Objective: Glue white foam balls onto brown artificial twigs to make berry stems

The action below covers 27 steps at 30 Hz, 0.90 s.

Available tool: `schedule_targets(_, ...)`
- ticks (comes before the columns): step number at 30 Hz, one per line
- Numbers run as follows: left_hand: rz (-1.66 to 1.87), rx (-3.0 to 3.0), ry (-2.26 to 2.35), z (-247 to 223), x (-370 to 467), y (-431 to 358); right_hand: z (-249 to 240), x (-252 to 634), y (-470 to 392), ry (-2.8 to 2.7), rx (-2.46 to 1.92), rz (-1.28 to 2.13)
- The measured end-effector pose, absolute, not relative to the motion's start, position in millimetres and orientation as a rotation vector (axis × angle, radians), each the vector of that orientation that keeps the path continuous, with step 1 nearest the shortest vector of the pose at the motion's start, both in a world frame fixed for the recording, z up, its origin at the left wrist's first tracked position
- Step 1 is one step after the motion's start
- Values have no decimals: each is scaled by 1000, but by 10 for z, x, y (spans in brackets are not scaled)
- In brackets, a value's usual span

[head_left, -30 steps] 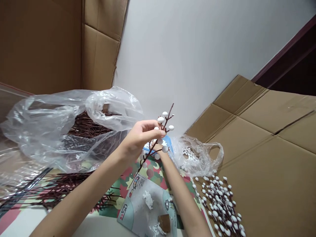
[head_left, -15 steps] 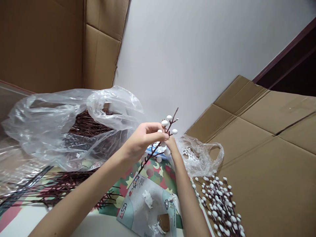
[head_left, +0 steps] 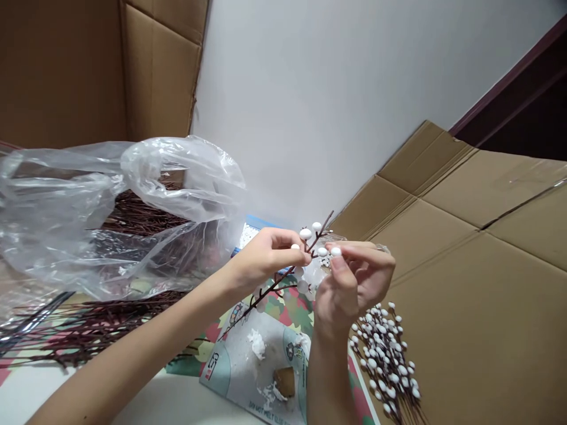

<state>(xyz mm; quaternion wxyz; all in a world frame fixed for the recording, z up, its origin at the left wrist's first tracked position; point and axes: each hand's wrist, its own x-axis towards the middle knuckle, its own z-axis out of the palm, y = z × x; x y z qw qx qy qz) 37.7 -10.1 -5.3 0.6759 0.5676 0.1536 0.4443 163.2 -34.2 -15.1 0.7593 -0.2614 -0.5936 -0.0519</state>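
The left hand (head_left: 266,254) is pinching a twig (head_left: 258,300), the right hand (head_left: 354,286) a bead (head_left: 336,252). A bag (head_left: 186,202) is bulging left, a near card (head_left: 245,373) reading "MELT GLUE".

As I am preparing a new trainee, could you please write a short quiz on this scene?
1. What does the person's right grip pinch?
A) a pair of scissors
B) a white bud
C) a roll of tape

2. True or false: brown stems show inside the large clear bag.

3. Which grip holds the brown branch?

Key
1. B, a white bud, between thumb and finger.
2. True.
3. The left grip.
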Motion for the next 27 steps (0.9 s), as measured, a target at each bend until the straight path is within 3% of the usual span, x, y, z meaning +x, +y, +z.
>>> schedule_targets(27,1046,1371,425,-47,345,-102,-231,1601,-331,-1387,-748,-135)
